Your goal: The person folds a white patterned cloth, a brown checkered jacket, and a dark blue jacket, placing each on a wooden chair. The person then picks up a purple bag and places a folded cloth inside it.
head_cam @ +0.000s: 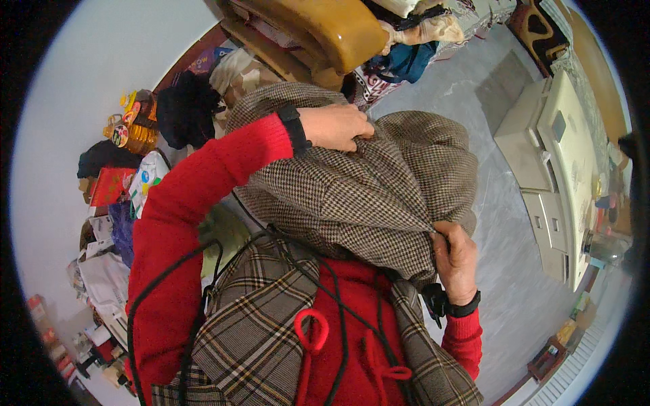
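Observation:
A bulky brown houndstooth cloth item (355, 188), perhaps a coat, is bunched up before my chest. My left hand (335, 127) reaches across its upper part, fingers curled into a fold of the cloth. At the lower right my right hand (455, 259) pinches a corner of it between thumb and fingers, and the fabric is drawn tight in creases between the hands. Its full shape is hidden by the folds. Both wrists carry black straps. Black cords (340, 299) hang over my red top and plaid garment (259, 325).
A yellowish-brown wooden furniture piece (355, 35) stands just beyond the cloth. A pale cabinet (533, 137) is on the right, over a grey floor (508, 284). Along the left wall lie oil bottles (137, 132), a black furry item (188, 109), a red packet (112, 185) and bags.

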Tool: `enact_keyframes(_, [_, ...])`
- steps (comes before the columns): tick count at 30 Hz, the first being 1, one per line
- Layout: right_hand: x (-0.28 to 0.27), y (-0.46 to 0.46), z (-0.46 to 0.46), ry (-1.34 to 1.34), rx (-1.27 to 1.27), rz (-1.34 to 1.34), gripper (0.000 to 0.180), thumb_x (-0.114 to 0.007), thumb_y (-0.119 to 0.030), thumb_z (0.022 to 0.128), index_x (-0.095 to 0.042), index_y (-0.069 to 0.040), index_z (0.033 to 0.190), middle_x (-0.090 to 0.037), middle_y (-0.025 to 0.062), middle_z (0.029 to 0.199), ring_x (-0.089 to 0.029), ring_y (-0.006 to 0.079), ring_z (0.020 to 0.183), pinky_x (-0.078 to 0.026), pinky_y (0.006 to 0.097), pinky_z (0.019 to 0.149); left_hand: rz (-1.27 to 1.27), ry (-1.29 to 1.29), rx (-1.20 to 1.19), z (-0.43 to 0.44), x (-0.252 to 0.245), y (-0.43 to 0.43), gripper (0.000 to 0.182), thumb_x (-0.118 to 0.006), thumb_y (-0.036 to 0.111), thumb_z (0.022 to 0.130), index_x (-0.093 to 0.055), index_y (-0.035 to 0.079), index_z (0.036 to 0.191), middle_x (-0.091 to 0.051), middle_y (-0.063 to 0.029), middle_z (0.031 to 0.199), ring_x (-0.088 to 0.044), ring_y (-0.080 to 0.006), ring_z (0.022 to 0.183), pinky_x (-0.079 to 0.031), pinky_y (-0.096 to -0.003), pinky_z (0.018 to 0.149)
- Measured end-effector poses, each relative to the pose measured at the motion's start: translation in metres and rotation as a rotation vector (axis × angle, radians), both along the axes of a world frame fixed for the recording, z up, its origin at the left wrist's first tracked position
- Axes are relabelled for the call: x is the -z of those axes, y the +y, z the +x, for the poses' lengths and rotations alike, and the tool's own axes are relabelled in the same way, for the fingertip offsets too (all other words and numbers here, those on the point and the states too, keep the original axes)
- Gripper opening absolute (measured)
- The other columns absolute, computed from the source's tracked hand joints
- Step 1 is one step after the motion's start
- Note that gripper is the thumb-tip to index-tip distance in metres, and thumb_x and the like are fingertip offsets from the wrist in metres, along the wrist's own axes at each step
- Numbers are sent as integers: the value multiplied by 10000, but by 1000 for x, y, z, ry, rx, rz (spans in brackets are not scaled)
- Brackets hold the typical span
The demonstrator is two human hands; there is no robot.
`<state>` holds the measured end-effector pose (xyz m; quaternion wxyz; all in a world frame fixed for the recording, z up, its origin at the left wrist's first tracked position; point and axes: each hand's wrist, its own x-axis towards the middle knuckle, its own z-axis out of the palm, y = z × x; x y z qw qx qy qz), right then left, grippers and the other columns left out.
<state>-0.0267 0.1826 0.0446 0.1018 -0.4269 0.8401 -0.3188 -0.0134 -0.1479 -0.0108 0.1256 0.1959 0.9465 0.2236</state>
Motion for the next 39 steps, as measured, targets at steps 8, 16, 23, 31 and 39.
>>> enact_keyframes(8, [6,6,-34,-44,221,-101,106,-591,-29,833,-574,-36,937,-614,123,819,-596,258,722,-469,316,668,124,514,-170,32,-69,-15,182,-594,129,794,-561,43,952,-579,-112,872,-569,-293,843,-454,-376,749])
enact_keyframes(16, [20,-7,-55,-178,251,-136,103,-574,-75,877,-545,-26,962,-590,53,786,-533,118,736,-446,255,681,125,479,-82,95,-42,38,280,-645,176,770,-570,80,1022,-574,-92,937,-554,-274,867,-445,-386,752])
enact_keyframes(23, [26,-6,-55,-139,223,-100,111,-573,-85,879,-536,-32,970,-585,69,777,-533,118,730,-449,263,681,-46,411,-311,102,-8,67,529,-682,249,731,-452,68,1172,-528,-119,1061,-505,-291,1002,-385,-393,888])
enact_keyframes(31, [9,-4,-39,-385,224,-238,227,-618,-95,842,-538,-61,1051,-581,49,781,-542,131,725,-452,266,687,71,712,-248,64,-76,16,383,-561,13,733,-536,58,1112,-610,-164,988,-579,-344,911,-462,-412,795])
enact_keyframes(39, [28,71,9,-437,-84,75,343,-662,-92,764,-511,-40,1068,-575,126,961,-573,279,889,-476,356,758,-18,568,-475,76,-144,-10,399,-456,-80,752,-544,10,1130,-589,-134,1118,-541,-290,1090,-386,-336,964])
